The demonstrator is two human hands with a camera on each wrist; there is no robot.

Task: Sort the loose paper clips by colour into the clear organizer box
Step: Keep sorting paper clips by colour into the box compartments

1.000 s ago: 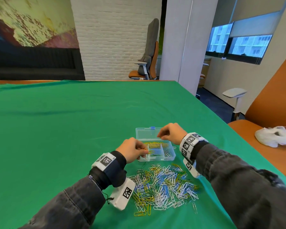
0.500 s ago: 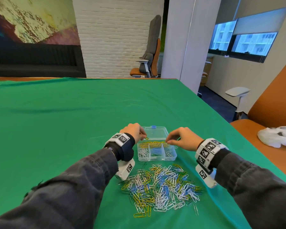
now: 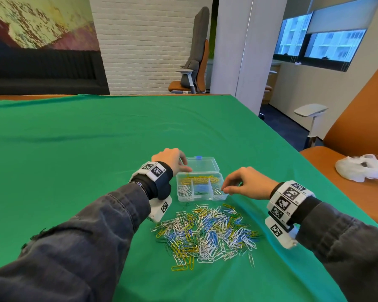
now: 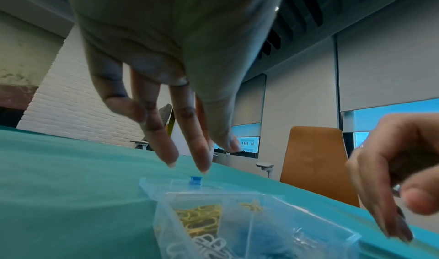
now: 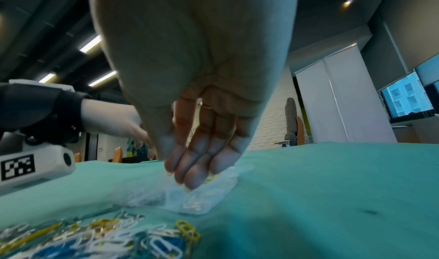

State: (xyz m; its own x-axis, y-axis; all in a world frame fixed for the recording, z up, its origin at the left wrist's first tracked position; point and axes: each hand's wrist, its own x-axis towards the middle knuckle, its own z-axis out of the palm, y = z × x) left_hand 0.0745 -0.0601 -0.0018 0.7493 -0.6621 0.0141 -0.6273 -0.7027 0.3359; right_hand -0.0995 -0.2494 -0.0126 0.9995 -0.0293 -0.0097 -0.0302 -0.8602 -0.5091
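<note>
Since the frame a second ago, the left hand (image 3: 172,159) has swung from the box's near edge to its far left corner, fingers loose and grasping nothing, and the right hand (image 3: 247,183) has drawn back to the near right corner. Nearest lies the heap of loose paper clips (image 3: 205,232) on the green cloth (image 3: 74,149). The right thumb and forefinger pinch a small pale clip, hard to make out. Beyond, the clear organizer box (image 3: 200,188) holds white clips left, blue in the middle, yellow along the back; its right cell is partly hidden. The lid (image 3: 202,164) lies open behind
</note>
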